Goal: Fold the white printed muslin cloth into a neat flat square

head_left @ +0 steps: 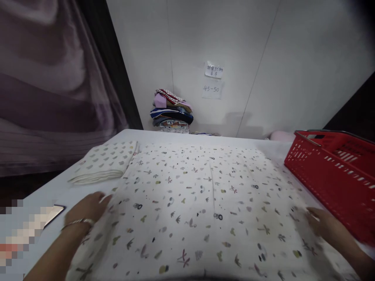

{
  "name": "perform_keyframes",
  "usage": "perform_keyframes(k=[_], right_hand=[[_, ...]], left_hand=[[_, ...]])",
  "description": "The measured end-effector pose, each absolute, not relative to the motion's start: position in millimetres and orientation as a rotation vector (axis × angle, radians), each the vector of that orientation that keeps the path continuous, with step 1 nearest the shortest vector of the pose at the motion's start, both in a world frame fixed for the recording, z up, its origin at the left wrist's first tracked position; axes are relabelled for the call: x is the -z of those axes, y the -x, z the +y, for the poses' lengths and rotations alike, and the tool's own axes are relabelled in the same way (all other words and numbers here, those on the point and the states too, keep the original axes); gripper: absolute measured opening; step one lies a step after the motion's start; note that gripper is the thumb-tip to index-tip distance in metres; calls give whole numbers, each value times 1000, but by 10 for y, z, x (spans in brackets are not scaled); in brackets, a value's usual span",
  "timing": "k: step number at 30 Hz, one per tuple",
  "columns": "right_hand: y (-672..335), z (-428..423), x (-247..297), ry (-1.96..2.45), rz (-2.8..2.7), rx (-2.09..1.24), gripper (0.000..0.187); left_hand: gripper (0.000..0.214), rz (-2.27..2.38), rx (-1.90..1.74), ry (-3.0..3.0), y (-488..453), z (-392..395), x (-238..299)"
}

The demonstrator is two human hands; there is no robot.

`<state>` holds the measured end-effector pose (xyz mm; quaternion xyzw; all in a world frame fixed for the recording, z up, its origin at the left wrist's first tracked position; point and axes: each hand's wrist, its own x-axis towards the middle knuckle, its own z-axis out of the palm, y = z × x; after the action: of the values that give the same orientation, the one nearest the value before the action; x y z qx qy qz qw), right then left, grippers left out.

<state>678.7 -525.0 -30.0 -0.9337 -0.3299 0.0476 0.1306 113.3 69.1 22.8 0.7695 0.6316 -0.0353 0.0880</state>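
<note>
A large white cloth printed with small plants, rainbows and other motifs lies spread across the white table. Creases run down its middle. At its left edge my left hand, with a braided bracelet on the wrist, is closed on the fabric; the fingertips are partly hidden. My right hand grips the opposite edge, slightly blurred. Between the hands the near part of the cloth reaches the bottom of the view. A folded white cloth with grey-green prints lies beyond my left hand.
A red plastic basket stands along the table's right side, close to my right hand. A dark-edged flat object, partly pixelated, lies at left. Stacked folded fabrics sit past the far table edge. A purple curtain hangs at left.
</note>
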Motion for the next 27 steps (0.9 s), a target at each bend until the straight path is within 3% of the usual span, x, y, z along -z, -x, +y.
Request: perform_keyframes(k=[4, 9, 14, 18, 27], right_hand=[[-6725, -3865, 138, 2649, -1062, -130, 46], [-6692, -2213, -52, 2556, -1278, -206, 42], [-6944, -1077, -28, 2621, -1317, -170, 40], [-7165, -593, 74, 2683, -1354, -157, 41], [-7309, -395, 185, 2780, -1525, -118, 25]], left_hand=[[43, 1578, 51, -2608, -2413, 786, -424], [43, 1354, 85, -2764, -3634, 1161, -205], [45, 1157, 108, -2887, -4412, 1501, -23], [49, 1060, 137, -2977, -4752, 1691, 73], [33, 1010, 64, -3080, -4838, 1798, 164]])
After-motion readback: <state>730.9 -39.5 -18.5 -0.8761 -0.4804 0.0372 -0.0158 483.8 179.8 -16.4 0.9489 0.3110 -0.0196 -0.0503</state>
